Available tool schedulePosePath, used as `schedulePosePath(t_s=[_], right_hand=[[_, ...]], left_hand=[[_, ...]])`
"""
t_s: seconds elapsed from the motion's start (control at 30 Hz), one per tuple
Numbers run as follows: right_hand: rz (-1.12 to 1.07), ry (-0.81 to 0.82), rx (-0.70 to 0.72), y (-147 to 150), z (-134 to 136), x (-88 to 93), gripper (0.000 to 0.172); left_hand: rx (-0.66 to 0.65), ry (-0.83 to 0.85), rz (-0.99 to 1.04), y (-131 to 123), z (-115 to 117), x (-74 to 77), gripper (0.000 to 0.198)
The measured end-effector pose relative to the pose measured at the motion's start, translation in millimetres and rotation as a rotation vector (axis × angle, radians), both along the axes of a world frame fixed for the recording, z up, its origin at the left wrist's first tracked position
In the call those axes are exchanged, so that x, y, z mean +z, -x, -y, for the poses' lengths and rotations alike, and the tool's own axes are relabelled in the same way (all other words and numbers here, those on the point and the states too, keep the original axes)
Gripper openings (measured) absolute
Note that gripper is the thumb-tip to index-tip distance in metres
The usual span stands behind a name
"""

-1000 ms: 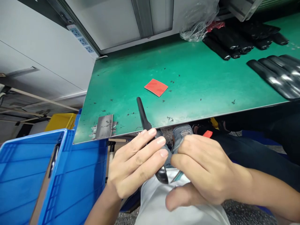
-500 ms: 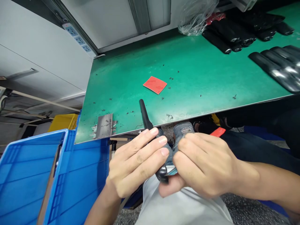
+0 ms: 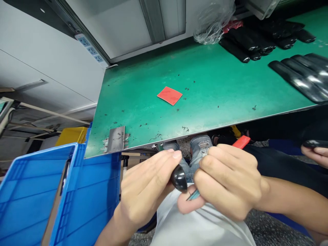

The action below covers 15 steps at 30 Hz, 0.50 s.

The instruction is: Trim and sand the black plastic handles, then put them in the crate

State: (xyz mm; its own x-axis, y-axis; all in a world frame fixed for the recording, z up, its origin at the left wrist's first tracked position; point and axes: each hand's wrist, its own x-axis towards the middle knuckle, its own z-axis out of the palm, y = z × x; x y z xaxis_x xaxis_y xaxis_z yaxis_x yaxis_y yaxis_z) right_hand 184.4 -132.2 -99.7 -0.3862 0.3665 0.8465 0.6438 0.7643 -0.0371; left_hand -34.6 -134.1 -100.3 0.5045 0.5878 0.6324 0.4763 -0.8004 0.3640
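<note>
My left hand (image 3: 148,189) is closed around a glossy black plastic part (image 3: 179,178). Only the part's rounded end shows past the fingers; its rest is hidden. My right hand (image 3: 228,182) grips a slim knife-like tool, with its red end (image 3: 241,141) sticking out behind the fist and a teal section (image 3: 194,195) with a thin dark tip showing by the thumb. That tip lies just beside the black part's rounded end; whether they touch I cannot tell. Both hands are over my lap, in front of the green table (image 3: 138,82).
On the table are a red card (image 3: 169,95), a grey metal plate (image 3: 116,139) and dark scraps. Black parts (image 3: 299,77) lie in a row at right, near wrapped black bundles (image 3: 238,44) and clear plastic (image 3: 208,24). Blue crates (image 3: 88,191) stand left. Another person's hand (image 3: 317,155) holds something black.
The black part has turned: its long narrow end, pointing at the table before, is now out of sight. The tool's tip has shifted slightly right. Another person's hand has appeared at the right edge.
</note>
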Motion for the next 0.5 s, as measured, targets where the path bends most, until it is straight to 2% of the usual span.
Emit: schedulePosePath(t_s=[0.13, 0.23, 0.5], right_hand=[[-0.018, 0.170, 0.023, -5.9, 0.9, 3.8, 0.052], [0.016, 0.239, 0.019, -8.3, 1.1, 6.9, 0.055], [0.081, 0.227, -0.010, -7.9, 2.6, 7.5, 0.053]], left_hand=[[0.015, 0.104, 0.010, -1.7, 11.8, 2.1, 0.052], [0.001, 0.106, 0.018, -2.8, 13.6, 1.6, 0.052], [-0.015, 0.109, 0.003, -0.4, 11.2, 1.7, 0.051]])
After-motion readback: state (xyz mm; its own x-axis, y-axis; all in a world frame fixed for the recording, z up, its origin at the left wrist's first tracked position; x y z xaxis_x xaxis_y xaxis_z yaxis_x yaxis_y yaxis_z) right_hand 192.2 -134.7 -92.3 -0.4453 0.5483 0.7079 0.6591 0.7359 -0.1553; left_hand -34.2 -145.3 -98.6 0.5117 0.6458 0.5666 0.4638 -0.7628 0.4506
